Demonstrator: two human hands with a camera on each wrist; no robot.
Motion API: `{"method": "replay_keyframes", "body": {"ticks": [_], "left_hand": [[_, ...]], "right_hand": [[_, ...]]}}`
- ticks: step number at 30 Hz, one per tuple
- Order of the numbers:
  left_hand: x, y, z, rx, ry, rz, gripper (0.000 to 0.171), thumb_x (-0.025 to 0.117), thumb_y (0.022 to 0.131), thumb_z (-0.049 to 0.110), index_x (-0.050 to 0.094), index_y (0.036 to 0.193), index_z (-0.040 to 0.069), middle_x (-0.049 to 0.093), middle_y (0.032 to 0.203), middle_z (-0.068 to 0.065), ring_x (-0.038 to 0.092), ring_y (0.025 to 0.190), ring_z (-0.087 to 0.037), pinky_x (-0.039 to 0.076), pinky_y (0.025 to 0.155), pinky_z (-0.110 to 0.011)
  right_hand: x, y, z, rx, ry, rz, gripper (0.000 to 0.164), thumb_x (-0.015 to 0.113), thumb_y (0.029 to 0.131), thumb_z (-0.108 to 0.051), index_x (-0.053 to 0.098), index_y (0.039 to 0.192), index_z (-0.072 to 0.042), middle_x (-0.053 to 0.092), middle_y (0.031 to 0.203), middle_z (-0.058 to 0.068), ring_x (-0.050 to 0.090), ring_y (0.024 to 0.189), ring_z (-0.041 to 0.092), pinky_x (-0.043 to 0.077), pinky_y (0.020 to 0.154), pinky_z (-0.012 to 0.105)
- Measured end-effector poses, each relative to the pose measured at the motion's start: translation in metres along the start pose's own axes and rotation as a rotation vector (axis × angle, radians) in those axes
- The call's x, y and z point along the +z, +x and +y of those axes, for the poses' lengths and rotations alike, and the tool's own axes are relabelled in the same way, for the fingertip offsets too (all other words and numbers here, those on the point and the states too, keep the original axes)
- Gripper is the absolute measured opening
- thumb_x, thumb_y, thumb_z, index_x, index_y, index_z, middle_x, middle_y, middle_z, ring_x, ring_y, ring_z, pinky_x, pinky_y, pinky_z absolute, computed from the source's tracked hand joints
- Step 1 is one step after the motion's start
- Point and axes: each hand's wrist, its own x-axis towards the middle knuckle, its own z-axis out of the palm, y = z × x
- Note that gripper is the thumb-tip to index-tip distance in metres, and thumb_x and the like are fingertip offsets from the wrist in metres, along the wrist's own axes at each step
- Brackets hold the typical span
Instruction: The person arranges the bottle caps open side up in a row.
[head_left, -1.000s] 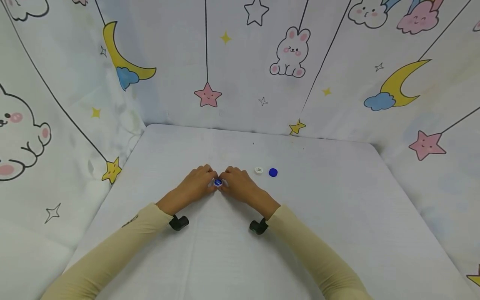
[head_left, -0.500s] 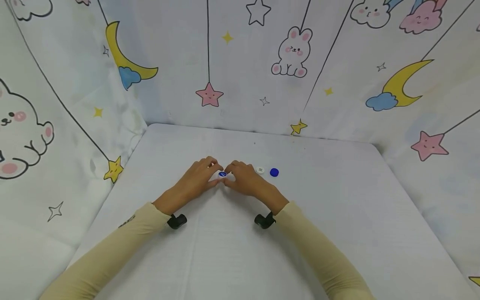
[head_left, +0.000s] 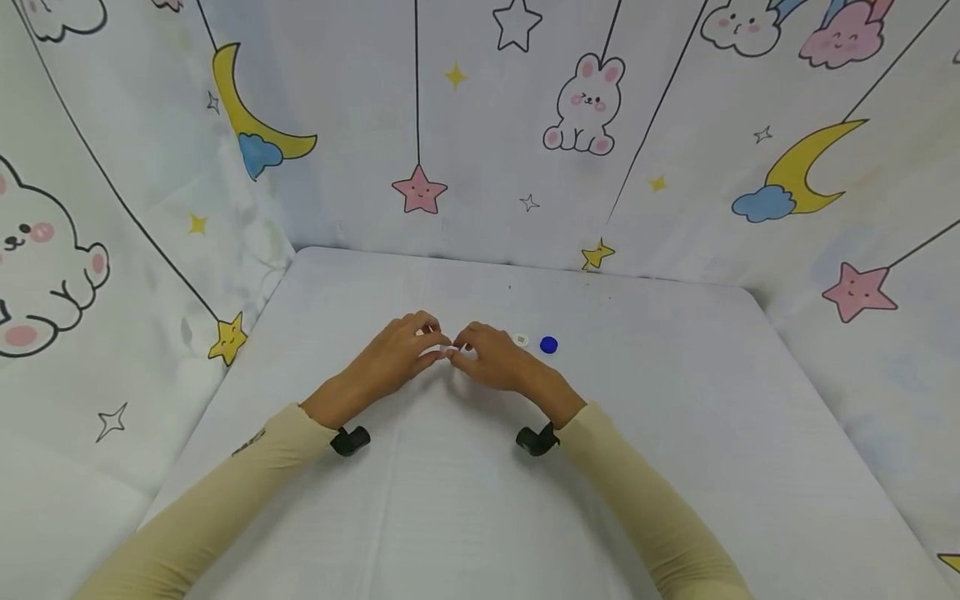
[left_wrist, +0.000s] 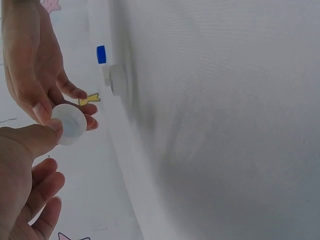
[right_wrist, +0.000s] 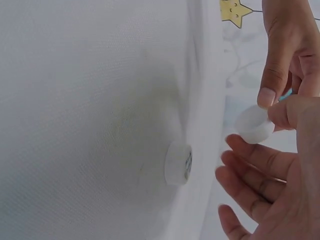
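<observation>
My left hand and right hand meet over the table, pinching a small white bottle cap between them. In the left wrist view the cap shows its pale round face, with both thumbs at its edge. The right wrist view has the cap tilted, and the right fingers spread loosely below it. Behind the right hand stands a white round piece with a dark pattern on top. A blue cap lies just right of it.
A white cloth covers the table. Behind and to the sides hangs a backdrop printed with stars, moons and rabbits. Black wrist cameras sit under both wrists.
The hands have moved slightly away from me and to the right with the cap. Its blue-and-white top faced up before; now it is tilted and the white side shows.
</observation>
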Motion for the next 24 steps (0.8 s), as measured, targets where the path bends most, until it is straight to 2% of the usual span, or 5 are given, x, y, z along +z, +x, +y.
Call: {"method": "replay_keyframes", "body": {"ticks": [11,17,24], "left_hand": [[-0.002,0.003,0.003,-0.152,-0.088,-0.053,0.017,0.074,0.101,0.021,0.076,0.114,0.009,0.062,0.123,-0.012,0.065,0.11,-0.03,0.054,0.093,-0.047],[-0.001,0.005,0.0,-0.292,-0.261,-0.103,0.017,0.072,0.102,0.016,0.074,0.113,0.003,0.058,0.127,-0.017,0.063,0.118,-0.033,0.054,0.101,-0.046],[-0.006,0.011,-0.005,-0.457,-0.454,-0.171,0.023,0.066,0.106,0.021,0.075,0.113,0.001,0.058,0.128,-0.02,0.063,0.117,-0.035,0.053,0.1,-0.053]], "right_hand": [[-0.004,-0.002,0.0,-0.007,0.04,0.051,0.044,0.052,0.109,-0.043,0.07,0.128,-0.008,0.067,0.125,0.008,0.064,0.117,0.026,0.054,0.098,0.047],[-0.005,-0.005,-0.002,-0.027,0.014,0.111,0.041,0.06,0.107,-0.041,0.065,0.137,-0.013,0.067,0.127,0.005,0.064,0.117,0.022,0.05,0.101,0.05],[-0.003,-0.007,-0.006,-0.071,-0.093,0.154,0.049,0.074,0.099,-0.04,0.061,0.141,-0.019,0.066,0.125,0.001,0.064,0.116,0.02,0.049,0.102,0.049]]}}
